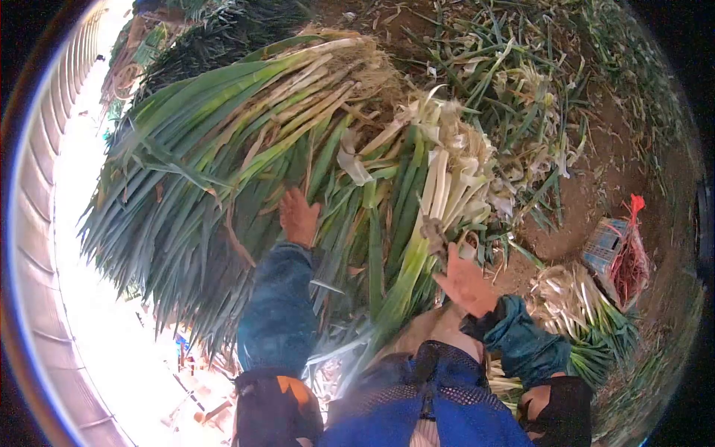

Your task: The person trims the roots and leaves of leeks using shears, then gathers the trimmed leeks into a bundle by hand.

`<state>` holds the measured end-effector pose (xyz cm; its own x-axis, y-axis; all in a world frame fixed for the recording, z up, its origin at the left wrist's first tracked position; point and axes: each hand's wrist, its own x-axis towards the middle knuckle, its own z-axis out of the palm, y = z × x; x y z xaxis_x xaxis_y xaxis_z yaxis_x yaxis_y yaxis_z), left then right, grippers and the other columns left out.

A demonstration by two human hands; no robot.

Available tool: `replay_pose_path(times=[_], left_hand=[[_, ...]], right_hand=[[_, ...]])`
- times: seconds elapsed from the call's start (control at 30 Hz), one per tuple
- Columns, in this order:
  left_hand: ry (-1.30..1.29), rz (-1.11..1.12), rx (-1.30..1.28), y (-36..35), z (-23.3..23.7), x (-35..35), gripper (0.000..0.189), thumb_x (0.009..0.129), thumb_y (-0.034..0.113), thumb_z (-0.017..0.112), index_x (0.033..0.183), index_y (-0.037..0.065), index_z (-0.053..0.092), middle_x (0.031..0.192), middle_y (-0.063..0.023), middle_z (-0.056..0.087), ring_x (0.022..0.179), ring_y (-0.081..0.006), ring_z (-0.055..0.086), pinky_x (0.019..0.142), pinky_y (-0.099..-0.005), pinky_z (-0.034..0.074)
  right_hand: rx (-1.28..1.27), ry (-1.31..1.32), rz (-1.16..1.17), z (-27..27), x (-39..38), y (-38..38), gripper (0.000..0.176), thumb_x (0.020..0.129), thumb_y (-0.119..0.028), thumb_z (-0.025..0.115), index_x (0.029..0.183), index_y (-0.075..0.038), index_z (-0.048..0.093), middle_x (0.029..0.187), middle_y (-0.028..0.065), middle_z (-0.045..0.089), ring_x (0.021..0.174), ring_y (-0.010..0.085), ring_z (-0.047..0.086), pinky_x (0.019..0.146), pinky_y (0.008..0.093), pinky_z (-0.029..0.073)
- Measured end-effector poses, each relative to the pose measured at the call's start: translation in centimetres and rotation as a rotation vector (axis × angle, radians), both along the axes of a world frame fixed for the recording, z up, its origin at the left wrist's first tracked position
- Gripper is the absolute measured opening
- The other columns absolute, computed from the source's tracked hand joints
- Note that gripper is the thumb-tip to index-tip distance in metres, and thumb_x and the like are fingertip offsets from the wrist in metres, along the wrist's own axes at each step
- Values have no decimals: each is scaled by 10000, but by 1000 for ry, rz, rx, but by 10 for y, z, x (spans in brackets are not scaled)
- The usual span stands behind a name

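Observation:
A big heap of green onions (246,141) with long green leaves and white stalks lies on the ground in front of me. My left hand (299,216), in a blue sleeve, rests flat on the leaves in the middle of the heap, fingers spread. My right hand (465,283) is closed around the pale stalk of one green onion (417,253) near its white end, at the right edge of the heap. Its roots point up and away from me.
Loose stalks, peelings and leaves (514,82) litter the brown soil beyond the heap. A tied bundle of green onions (588,320) lies at the right. A red net bag with a box (622,257) sits on the soil. Bright glare fills the left.

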<state>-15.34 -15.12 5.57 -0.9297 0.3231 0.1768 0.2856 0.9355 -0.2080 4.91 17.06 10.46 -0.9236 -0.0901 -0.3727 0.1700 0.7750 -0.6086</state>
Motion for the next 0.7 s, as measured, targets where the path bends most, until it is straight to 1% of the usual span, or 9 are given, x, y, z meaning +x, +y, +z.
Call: replay_pose_path(times=[0.1,0.2,0.23,0.33,0.37,0.47,0.6,0.63,0.7], left_hand=[[-94,93,-154,-15,-22,-8,211,774,144,587,908,10,493,940,-147,557,894,-294,573,714,-403,483],[-289,50,-201,-2,-5,-10,100,781,105,566,832,36,514,841,-126,603,772,-283,624,594,-376,513],[-358,3,-209,7,9,-9,64,783,93,559,806,46,521,805,-118,616,724,-280,639,552,-367,518],[-452,-73,-208,32,36,53,36,774,96,555,777,65,538,716,-114,607,631,-275,635,514,-367,516],[-506,-101,-221,37,43,86,37,770,95,555,783,65,537,708,-116,604,643,-273,638,508,-369,515],[-638,-82,-152,30,29,185,78,766,128,565,791,58,541,700,-142,597,685,-295,642,524,-390,510],[-1163,-267,151,32,45,207,185,765,218,580,837,51,553,687,-157,581,731,-343,624,591,-434,499],[-1247,-60,44,42,39,195,234,775,256,561,900,59,564,744,-163,588,738,-376,603,652,-470,487],[-982,7,260,46,16,164,228,786,201,548,952,46,556,870,-174,585,799,-389,586,694,-475,479]], right_hand=[[-78,-225,-7,7,-10,-20,696,776,-245,643,1235,134,283,758,255,568,749,392,588,616,435,468],[-86,204,102,-14,6,-28,733,772,-255,646,1261,130,259,746,240,569,739,375,593,608,424,473],[19,193,242,-3,0,-29,787,771,-264,647,1292,136,214,786,227,576,748,363,597,603,412,477],[-165,281,55,5,1,-48,589,770,-266,617,1188,71,376,708,200,582,620,371,597,533,430,486],[-213,42,7,31,-10,-55,541,770,-256,609,1155,47,377,705,217,585,631,397,601,545,458,489],[-171,-229,193,53,-9,-70,736,780,-309,616,1304,66,261,887,228,586,767,380,600,635,412,494],[-109,-308,160,2,-11,-69,711,769,-305,598,1279,81,287,830,222,592,714,383,594,587,430,481],[-102,-46,123,-31,2,-57,721,762,-287,609,1275,101,285,771,227,582,680,383,584,569,432,470],[-33,-41,21,-35,-1,-33,599,783,-230,572,1188,129,315,701,220,590,627,403,588,537,454,476]])
